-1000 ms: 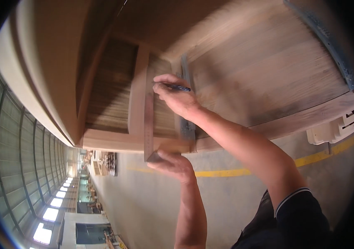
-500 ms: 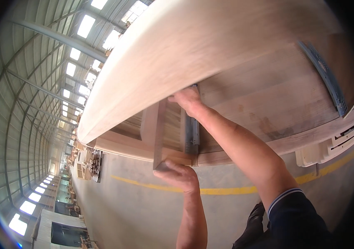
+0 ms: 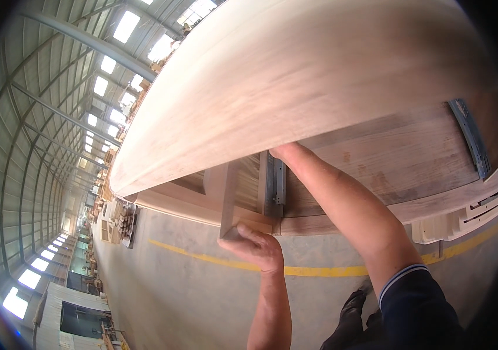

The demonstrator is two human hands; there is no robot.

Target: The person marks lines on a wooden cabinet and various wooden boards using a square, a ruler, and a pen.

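Observation:
A large pale wooden cabinet with a broad top panel (image 3: 295, 81) fills the upper middle. My left hand (image 3: 253, 246) is closed round the near lower end of an upright wooden board (image 3: 229, 201) at the cabinet's open front. Beside that board, a metal drawer slide (image 3: 274, 186) is fixed to an inner wooden wall. My right hand (image 3: 287, 150) reaches in under the top panel near the slide's far end; its fingers are hidden behind the panel's edge. A second metal drawer slide (image 3: 471, 140) lies on the compartment's right side.
The cabinet's front rail (image 3: 371, 213) runs along the near side. Pale slotted wooden pieces (image 3: 459, 216) stand at the right. Below is a grey floor with a yellow line (image 3: 319, 271). Stacked wooden parts (image 3: 125, 219) stand farther off to the left in the hall.
My right hand has gone farther under the top panel, so its fingers are now out of sight. The top panel covers more of the view. My left hand keeps its hold on the board.

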